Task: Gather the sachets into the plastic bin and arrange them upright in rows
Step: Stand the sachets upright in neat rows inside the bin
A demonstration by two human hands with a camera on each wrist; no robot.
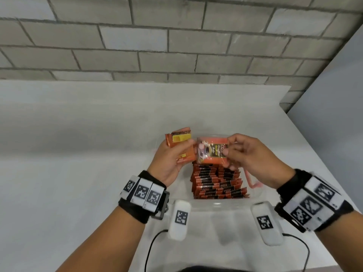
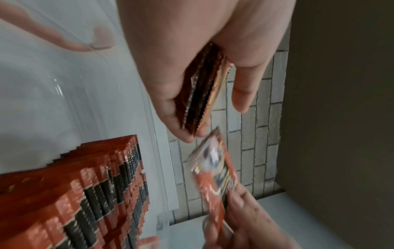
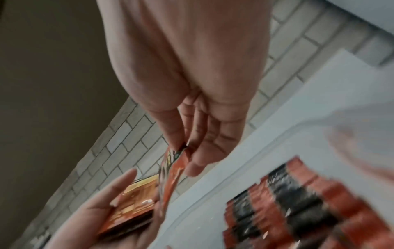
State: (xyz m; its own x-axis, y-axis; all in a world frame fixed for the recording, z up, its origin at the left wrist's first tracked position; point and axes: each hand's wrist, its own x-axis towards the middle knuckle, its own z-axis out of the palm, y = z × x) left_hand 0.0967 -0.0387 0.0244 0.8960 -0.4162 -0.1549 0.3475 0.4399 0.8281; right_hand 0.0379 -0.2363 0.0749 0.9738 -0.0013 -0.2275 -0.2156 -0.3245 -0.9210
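My left hand grips a small stack of sachets above the clear plastic bin on the white counter. My right hand pinches a single sachet just beside that stack, over the upright rows filling the bin

A white desk stands against a grey brick wall. A clear plastic bin sits directly on it near the front edge, toward the right, with rows of orange sachets standing inside.
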